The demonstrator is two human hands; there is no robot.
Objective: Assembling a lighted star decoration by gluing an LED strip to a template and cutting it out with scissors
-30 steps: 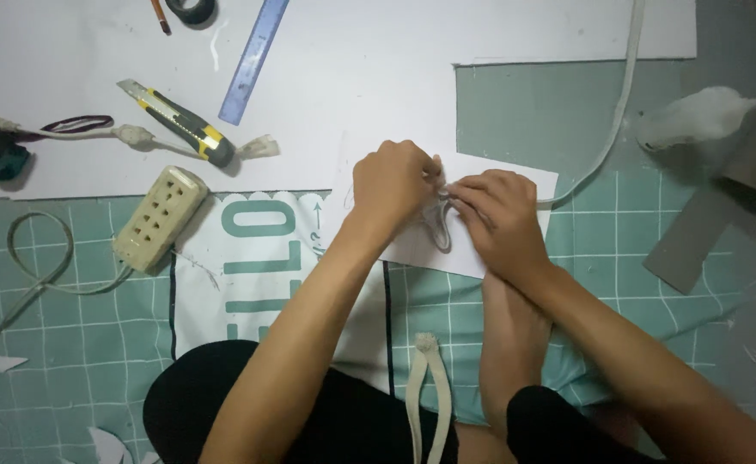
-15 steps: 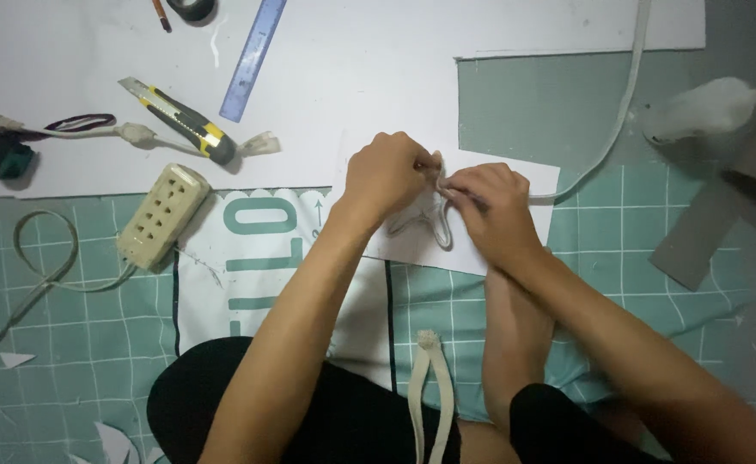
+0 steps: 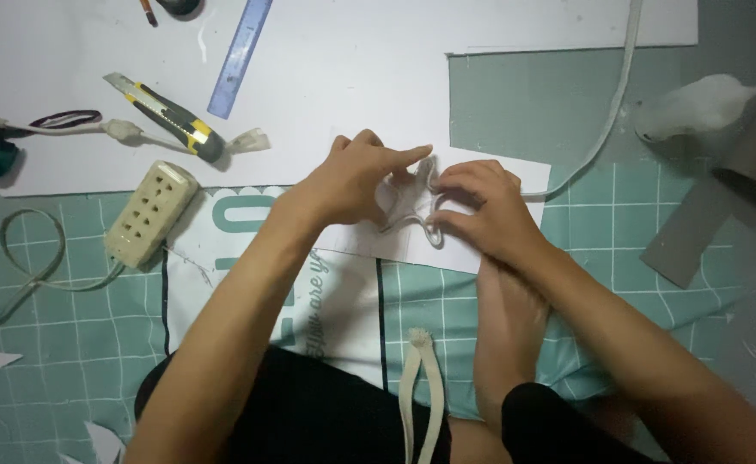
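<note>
Both hands meet over a small white card (image 3: 472,245) lying on the green cutting mat (image 3: 69,344). My left hand (image 3: 356,180) presses down with its index finger stretched to the right onto a loop of white cord (image 3: 412,202). My right hand (image 3: 481,206) pinches the same looped cord from the right side. The cord runs on from under my right hand, to the right and up along a flat white strap (image 3: 610,103).
A yellow-and-black utility knife (image 3: 167,116), a blue ruler (image 3: 240,56) and a beige power strip (image 3: 150,215) lie to the left. Crumpled white material (image 3: 700,107) and grey card pieces (image 3: 696,232) sit at the right. My bare foot (image 3: 507,335) rests below the card, with another white strap end (image 3: 421,395) near my lap.
My left index finger has straightened out over the cord loop, and the hands sit slightly lower in view. The cord loop has been reshaped between the fingers.
</note>
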